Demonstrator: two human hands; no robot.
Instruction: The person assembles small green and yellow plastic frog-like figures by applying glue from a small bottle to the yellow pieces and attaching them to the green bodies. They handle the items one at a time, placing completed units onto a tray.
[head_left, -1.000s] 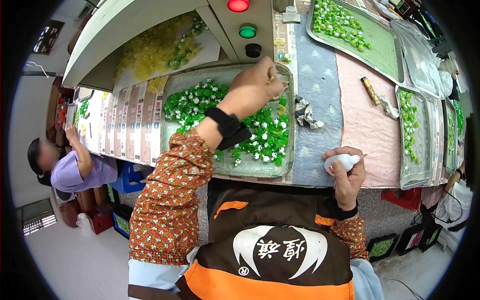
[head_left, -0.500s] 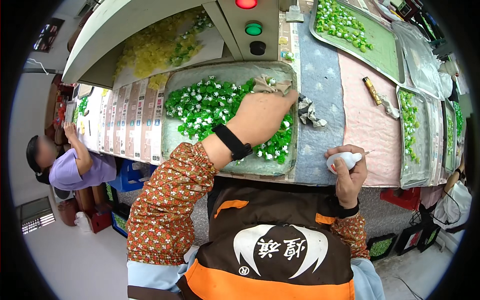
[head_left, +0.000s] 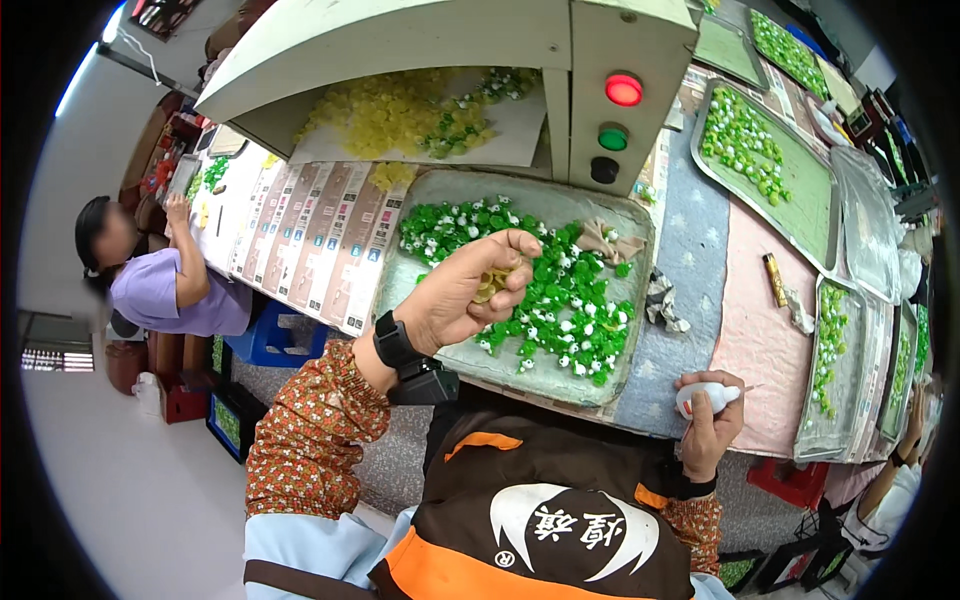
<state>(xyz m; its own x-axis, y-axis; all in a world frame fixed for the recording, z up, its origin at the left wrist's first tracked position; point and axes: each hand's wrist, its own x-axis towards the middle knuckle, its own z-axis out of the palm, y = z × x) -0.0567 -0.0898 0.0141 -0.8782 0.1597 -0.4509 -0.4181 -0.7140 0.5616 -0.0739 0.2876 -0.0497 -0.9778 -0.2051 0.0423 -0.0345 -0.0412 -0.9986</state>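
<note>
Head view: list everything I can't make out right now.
All in the head view:
Number of yellow pieces in the left hand: its curled fingers cover some.
Part of the white bottle: hidden by the thumb of the right hand.
Some green pieces: covered by the left hand.
Far inside of the machine: blocked by its hood.
Co-worker at far right: cut off by the dark rim.

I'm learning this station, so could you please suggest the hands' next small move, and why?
The left hand should perhaps nudge one small yellow translucent piece forward with its thumb, because several lie bunched in its curled fingers, while the right hand holds a thin-nozzled white plastic bottle.
</note>
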